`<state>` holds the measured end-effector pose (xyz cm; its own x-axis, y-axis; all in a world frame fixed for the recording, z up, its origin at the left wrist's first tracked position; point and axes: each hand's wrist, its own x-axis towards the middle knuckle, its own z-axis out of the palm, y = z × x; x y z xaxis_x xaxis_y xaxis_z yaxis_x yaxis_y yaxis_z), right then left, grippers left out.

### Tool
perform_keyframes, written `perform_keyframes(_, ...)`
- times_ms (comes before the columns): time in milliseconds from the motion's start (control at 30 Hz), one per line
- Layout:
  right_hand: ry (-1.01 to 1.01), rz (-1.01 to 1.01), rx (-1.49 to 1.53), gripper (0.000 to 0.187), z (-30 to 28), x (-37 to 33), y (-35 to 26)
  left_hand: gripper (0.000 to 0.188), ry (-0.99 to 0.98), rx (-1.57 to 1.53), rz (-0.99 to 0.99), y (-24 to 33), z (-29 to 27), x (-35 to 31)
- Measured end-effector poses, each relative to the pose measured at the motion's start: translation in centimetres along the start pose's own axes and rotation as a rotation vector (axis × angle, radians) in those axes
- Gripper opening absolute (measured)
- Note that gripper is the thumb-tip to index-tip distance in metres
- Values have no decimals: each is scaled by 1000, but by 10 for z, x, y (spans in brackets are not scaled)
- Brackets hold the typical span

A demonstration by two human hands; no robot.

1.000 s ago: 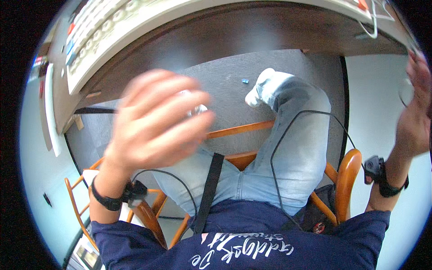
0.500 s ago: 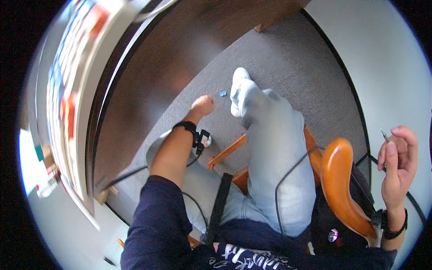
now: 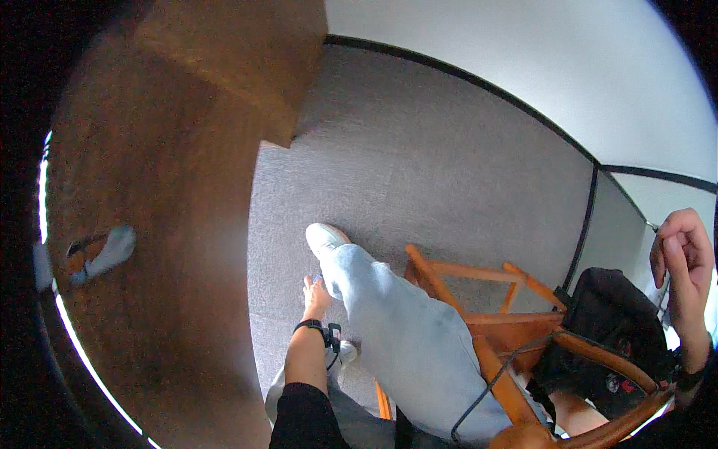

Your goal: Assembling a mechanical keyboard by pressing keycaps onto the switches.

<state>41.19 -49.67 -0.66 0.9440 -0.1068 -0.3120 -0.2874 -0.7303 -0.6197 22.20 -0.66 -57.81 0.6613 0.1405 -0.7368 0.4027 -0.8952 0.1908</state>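
Note:
My left hand (image 3: 314,297) reaches down to the grey carpet (image 3: 419,172) beside my leg in light jeans (image 3: 404,329). Its fingertips are at a small blue object (image 3: 316,279) lying on the floor next to my white shoe (image 3: 323,237). Whether the fingers grip it is too small to tell. A black band with a small device sits on that wrist. My right hand (image 3: 682,258) is raised at the far right edge, fingers curled around a small thin object whose tip pokes out at the top.
The brown wooden desk (image 3: 164,224) fills the left side, seen from below. An orange wooden chair (image 3: 493,329) stands under me, with a black cable across it. A black bag (image 3: 613,322) rests at the right near the white wall and black baseboard.
My head has tipped further down and left, so the desk underside now fills the left. My left hand has stretched down to the floor by the shoe. The right hand stays raised.

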Motion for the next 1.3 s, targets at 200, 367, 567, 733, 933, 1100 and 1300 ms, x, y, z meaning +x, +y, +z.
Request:
perform_keyframes(200, -74, 85, 35, 10, 11, 21, 5, 30, -2, -86, 38, -13, 9, 27)
perform_keyframes(367, -100, 120, 46, 11, 18, 12, 15, 20, 51, -335, -54, 16, -9, 26)
perform_keyframes(567, -166, -106, 299, 12, 30, 24, -42, 9, 59, -622, -56, 30, -66, -28)
perform_keyframes(733, -468, -599, 474, 19, 31, 0, -96, 23, 72, -930, 61, 107, -166, -123)
perform_keyframes(933, -583, -629, 463, 20, 14, -39, -160, 28, 279, -976, 548, 233, -327, -295)
perform_keyframes(1100, -696, -839, 446, 19, 43, -124, -207, 18, 640, -872, 849, 196, -372, -510)
perform_keyframes(1300, -828, -963, 416, 20, 74, -184, -267, 36, 1225, -566, 604, 132, -393, -609)
